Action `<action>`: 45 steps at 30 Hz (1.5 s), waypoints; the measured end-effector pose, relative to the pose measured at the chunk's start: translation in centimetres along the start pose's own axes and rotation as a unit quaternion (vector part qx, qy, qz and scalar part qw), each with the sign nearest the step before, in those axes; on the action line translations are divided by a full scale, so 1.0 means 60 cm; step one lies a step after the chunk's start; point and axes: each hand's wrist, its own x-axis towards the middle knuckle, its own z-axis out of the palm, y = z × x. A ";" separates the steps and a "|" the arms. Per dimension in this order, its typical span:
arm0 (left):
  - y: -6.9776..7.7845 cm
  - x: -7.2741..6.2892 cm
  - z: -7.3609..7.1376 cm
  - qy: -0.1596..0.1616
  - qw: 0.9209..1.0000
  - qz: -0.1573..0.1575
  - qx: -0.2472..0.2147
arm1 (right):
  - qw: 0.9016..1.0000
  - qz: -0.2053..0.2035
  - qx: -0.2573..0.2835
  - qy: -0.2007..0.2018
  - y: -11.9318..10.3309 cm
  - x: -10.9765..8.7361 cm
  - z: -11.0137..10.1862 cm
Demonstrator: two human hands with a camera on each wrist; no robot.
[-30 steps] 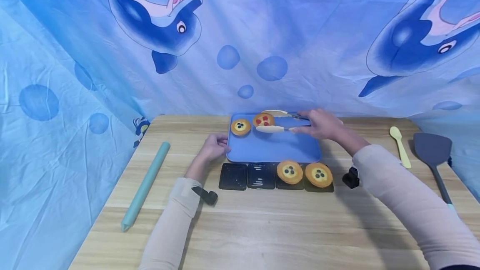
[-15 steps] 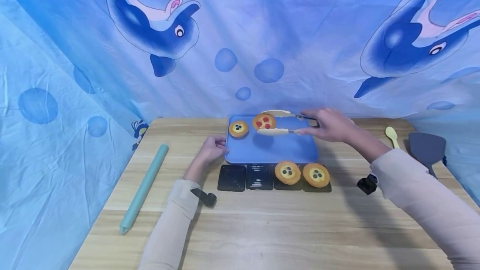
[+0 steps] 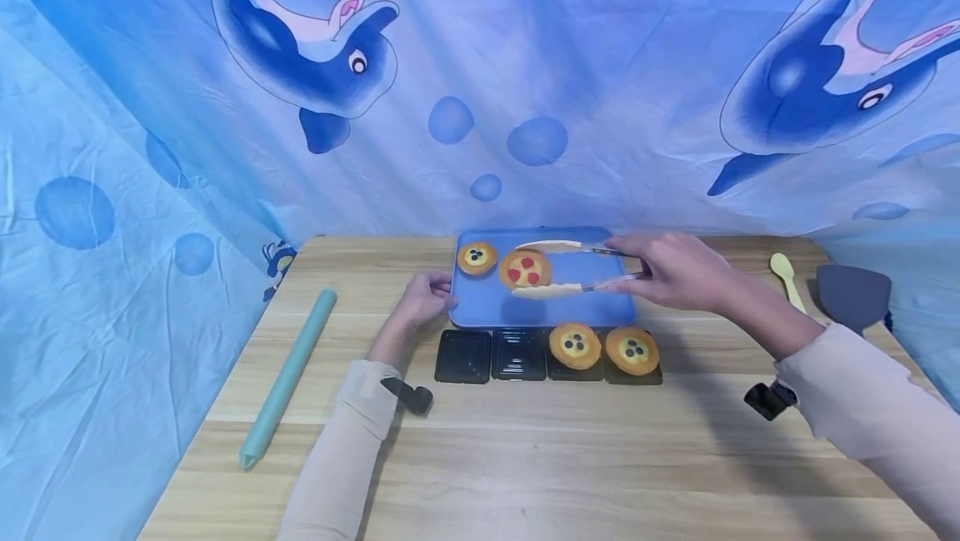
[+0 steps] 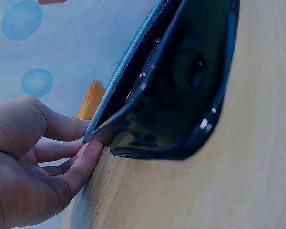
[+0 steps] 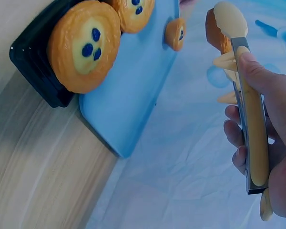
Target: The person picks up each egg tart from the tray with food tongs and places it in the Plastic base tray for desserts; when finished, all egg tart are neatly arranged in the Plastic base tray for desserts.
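Right hand (image 3: pixel 686 270) clamped round the tongs (image 3: pixel 555 290), thumb along one arm of them, fingers curled on the other side. Long axis of the tongs runs left to right across the person's front, roughly in line with the tray's long edges; cream-coloured heads point left, handle end sits to the right in the palm.

Between the heads: a round tart with three red pieces (image 3: pixel 523 269), one head on its far side, one on its near side. Topping faces up. It is held in the air over the blue tray (image 3: pixel 480 303), shadow falling on the tray surface just beneath.

Left hand (image 3: pixel 426 299) well apart from the right, pinching the tray's left edge, thumb above, fingers below. Tray lies lengthwise left to right.

On the tray, near its far left corner: a small tart with dark dots (image 3: pixel 477 258), just beside the held one. Along the tray's near edge, four black square dishes (image 3: pixel 463 356) in a row; the two on the right bear larger dark-dotted tarts (image 3: pixel 575 346).

Table (image 3: pixel 480 458) wood-grained. Far left, a green rod (image 3: pixel 288 378), slanting away. Far right, a pale yellow spoon (image 3: pixel 787 281), bowl end away, beside a dark spatula (image 3: pixel 853 295).
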 end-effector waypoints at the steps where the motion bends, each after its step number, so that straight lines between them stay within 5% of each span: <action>1: 0.000 0.000 0.000 0.001 1.000 0.000 0.002 | 1.000 0.000 -0.001 -0.002 -0.003 -0.003 0.000; 18: 0.000 0.000 -0.002 0.006 1.000 0.005 -0.005 | 0.999 -0.023 0.023 -0.021 -0.033 -0.043 0.029; 45: -0.004 0.004 0.001 0.008 1.000 0.004 0.016 | 0.995 -0.003 0.054 -0.085 -0.037 -0.052 0.094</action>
